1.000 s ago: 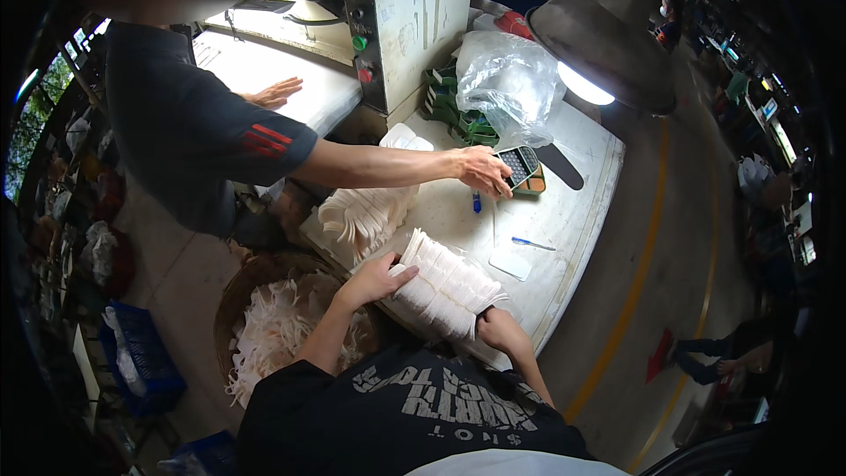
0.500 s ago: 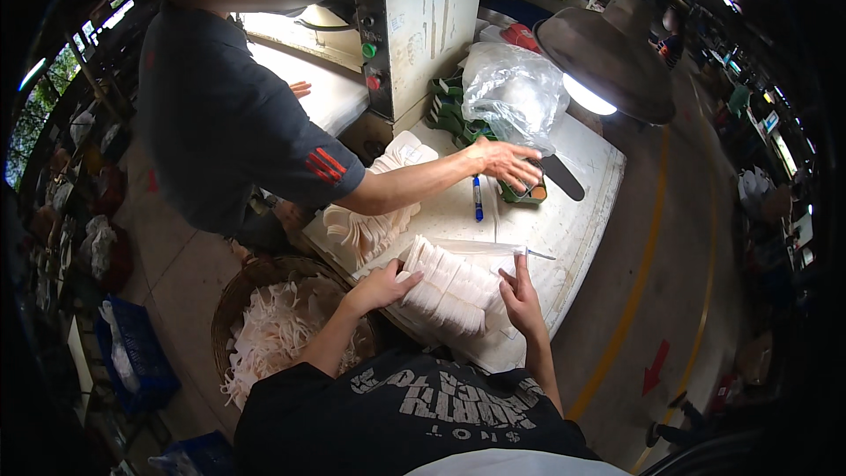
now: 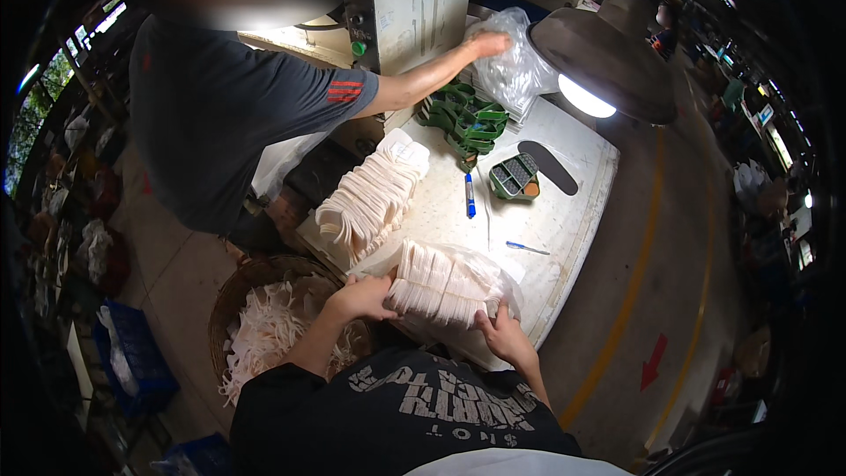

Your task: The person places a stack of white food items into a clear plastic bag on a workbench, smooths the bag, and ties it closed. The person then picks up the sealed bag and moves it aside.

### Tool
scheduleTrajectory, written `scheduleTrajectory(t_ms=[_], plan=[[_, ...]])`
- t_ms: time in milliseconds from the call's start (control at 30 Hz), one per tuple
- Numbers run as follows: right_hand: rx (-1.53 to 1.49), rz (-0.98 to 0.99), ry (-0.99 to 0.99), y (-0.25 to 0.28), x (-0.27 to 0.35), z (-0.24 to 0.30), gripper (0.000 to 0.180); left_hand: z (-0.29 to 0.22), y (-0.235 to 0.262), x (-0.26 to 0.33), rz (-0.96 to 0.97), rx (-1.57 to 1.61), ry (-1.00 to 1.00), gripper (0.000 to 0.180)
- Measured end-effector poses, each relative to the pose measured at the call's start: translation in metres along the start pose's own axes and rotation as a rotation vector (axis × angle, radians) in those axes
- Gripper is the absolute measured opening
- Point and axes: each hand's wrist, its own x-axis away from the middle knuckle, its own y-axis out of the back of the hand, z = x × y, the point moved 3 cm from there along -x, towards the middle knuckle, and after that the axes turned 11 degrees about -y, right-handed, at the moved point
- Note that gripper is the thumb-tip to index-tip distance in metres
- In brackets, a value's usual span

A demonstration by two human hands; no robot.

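Note:
A stack of thin, cream, flat cut pieces [image 3: 438, 286] stands on edge at the table's near side, with clear plastic film [image 3: 511, 289] around its right end. My left hand [image 3: 365, 296] is closed on the left end of this stack. At the right end, my right hand [image 3: 508, 337] grips the stack's lower corner, thumb toward me; some of its fingers are hidden. Just beyond lies a second stack of similar cream pieces [image 3: 374, 194], untouched by me. A blue-and-white pen [image 3: 527, 248] rests to the right of my stack.
A co-worker's hand [image 3: 489, 42] grasps a clear plastic bag [image 3: 515, 75] at the back. Green moulded parts [image 3: 463, 119], a blue marker [image 3: 470, 196], a green compartmented piece [image 3: 514, 178] and a dark sole-shaped piece [image 3: 548, 167] lie on the table. A wicker basket [image 3: 220, 313] holds cream scraps. A lamp [image 3: 599, 66] overhangs.
My right hand has come down and inward against the stack's end, and the stack has shifted slightly. The co-worker's hand has moved back onto the clear bag, uncovering the green parts.

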Motion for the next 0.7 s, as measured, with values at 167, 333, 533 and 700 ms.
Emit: scheduleTrajectory(t_ms=[167,333,533,700], plan=[[-0.111,-0.132,0.195,0.002,0.005,0.024,0.085,-0.009,0.015,-0.003,-0.193,0.037,0.088,0.055],[-0.179,-0.210,0.331,-0.010,-0.002,0.023,0.081,-0.021,0.028,0.002,-0.406,0.059,0.133,0.043],[-0.279,-0.143,0.359,0.003,0.004,0.028,0.081,-0.017,0.020,0.000,-0.486,0.109,0.103,0.040],[-0.047,-0.356,0.468,-0.012,0.003,0.017,0.086,-0.015,0.012,-0.003,-0.521,0.076,0.112,0.037]])
